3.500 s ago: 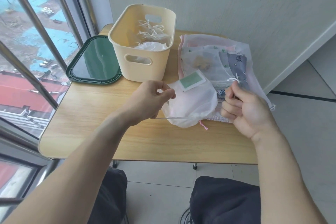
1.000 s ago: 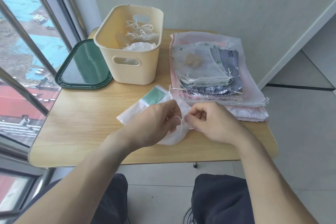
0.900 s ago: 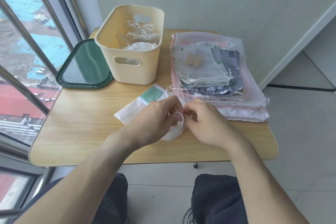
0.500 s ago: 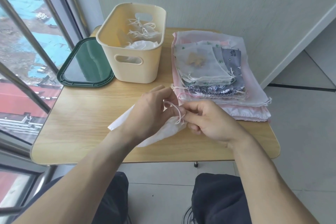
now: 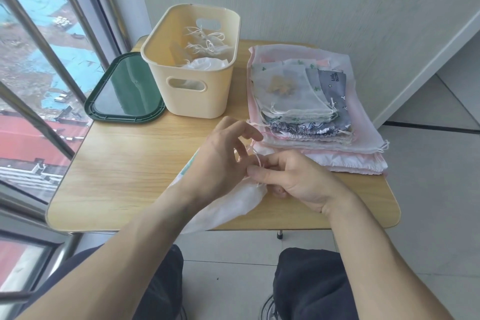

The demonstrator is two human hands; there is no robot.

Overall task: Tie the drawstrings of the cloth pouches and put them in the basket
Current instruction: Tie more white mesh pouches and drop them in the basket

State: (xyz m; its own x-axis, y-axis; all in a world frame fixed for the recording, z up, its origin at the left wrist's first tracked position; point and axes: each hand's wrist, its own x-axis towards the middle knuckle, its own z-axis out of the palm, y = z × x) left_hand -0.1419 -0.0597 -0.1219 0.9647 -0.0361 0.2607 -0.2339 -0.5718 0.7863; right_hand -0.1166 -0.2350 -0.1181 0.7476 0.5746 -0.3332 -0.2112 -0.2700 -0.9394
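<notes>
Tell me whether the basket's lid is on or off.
Off. The green lid lies flat on the table beside the cream basket, whose top is open.

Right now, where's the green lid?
In the head view the green lid lies flat at the table's far-left corner by the window, right beside the cream basket on its left side.

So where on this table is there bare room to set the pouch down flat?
Bare wood lies on the table in front of the green lid and basket, left of the left hand. The right side is crowded by the pouch stack; both hands work the white pouch at the near edge.
</notes>
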